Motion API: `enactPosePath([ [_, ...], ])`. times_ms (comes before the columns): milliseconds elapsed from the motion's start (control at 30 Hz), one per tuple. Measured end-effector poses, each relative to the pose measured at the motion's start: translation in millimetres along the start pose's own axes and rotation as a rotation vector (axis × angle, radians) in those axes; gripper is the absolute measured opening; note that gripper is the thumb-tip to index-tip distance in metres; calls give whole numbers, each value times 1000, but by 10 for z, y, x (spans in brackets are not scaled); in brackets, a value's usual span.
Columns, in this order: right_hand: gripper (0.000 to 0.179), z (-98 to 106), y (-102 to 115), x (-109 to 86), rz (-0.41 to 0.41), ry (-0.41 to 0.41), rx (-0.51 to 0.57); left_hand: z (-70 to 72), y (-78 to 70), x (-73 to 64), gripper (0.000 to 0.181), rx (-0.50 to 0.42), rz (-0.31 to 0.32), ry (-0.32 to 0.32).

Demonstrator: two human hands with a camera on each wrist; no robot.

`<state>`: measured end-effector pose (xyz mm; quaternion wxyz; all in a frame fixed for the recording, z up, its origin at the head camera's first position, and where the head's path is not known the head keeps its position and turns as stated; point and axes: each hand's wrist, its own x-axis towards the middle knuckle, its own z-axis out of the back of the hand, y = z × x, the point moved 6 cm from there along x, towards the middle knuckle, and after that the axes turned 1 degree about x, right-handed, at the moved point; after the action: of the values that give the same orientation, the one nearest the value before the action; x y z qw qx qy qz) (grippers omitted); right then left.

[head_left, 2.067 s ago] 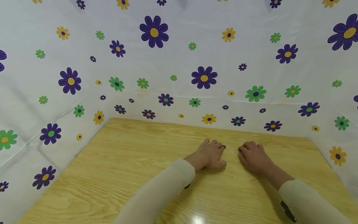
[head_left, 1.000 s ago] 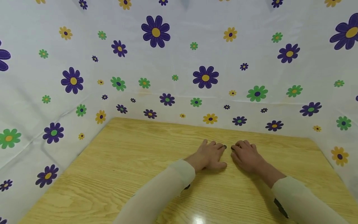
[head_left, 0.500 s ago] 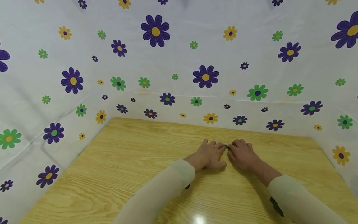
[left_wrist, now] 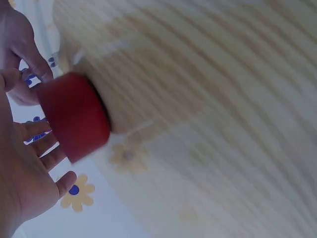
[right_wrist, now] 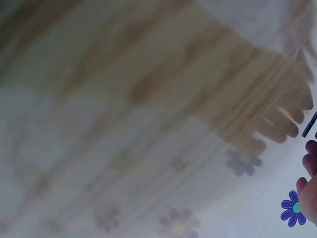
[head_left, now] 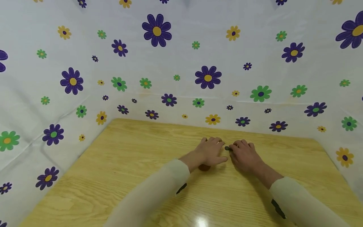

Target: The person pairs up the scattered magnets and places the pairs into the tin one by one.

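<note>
My left hand (head_left: pixel 210 152) hovers palm down with its fingers spread, over a short red cylinder (left_wrist: pixel 74 116). Only the cylinder's lower rim shows in the head view; its far side is hidden by the fingers in the left wrist view. To the right, my right hand (head_left: pixel 246 157) pinches a small dark rod-like piece (head_left: pixel 227 148), whose end sticks out leftward from the fingertips. The left fingertips are just short of that end. In the right wrist view the dark piece (right_wrist: pixel 309 125) appears at the frame edge above the fingers; its exact kind cannot be told.
The light wood table (head_left: pixel 136 164) ends at a white flowered cloth (head_left: pixel 181 63) standing behind it and along both sides. Both hands are near the back edge. Dark devices (head_left: pixel 278 208) sit under the cream sleeves (head_left: pixel 150 195).
My right hand came left until its dark piece met the one at the left fingertips. My left hand then drew back slightly, leaving the dark end with the right hand and uncovering the red cylinder's edge.
</note>
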<state>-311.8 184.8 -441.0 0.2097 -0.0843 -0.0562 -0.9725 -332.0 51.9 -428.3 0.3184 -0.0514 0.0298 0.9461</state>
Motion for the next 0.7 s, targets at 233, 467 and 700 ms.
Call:
enactPosePath([
  [233, 37, -6, 47, 11, 5, 26, -9, 12, 250, -236, 79, -16, -27, -58],
  [467, 31, -12, 60, -12, 26, 27, -33, -85, 374, -499, 87, -45, -83, -127],
  [700, 23, -9, 137, -57, 70, -5, -76, -139, 412, -712, 84, 13, -129, -221],
])
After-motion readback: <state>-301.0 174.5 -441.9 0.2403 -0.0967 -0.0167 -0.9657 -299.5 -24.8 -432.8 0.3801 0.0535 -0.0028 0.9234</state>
